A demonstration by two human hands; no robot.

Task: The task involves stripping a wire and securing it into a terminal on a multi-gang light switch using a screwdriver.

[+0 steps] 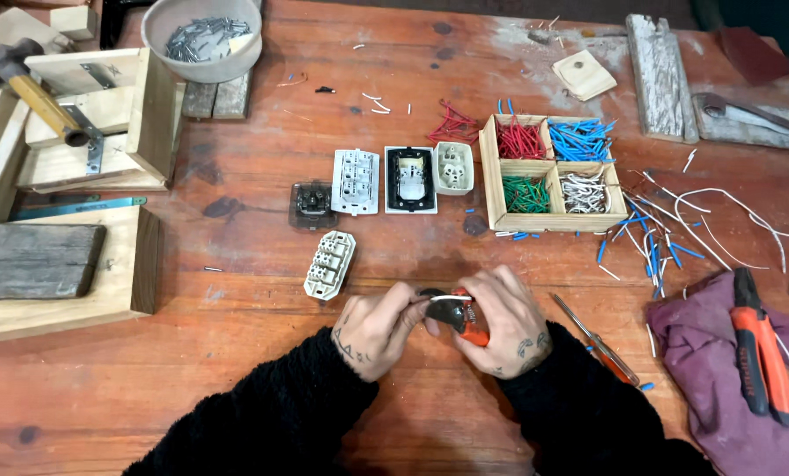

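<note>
We note left hand pinching a white wire at table front edge; right hand gripping orange-handled pliers, jaws mostly hidden btwn hands.

- Wooden tray, four compartments: red wires, blue wires, green wires, white wires.
- Left of it, three switch plates in a row, a dark module beside them.
- Cream terminal block lies tilted below.
- Bowl of nails up top.
- Hammer resting on wood blocks, far left.
- Screwdriver lies on the table.
- Orange pliers on a purple cloth.
</note>
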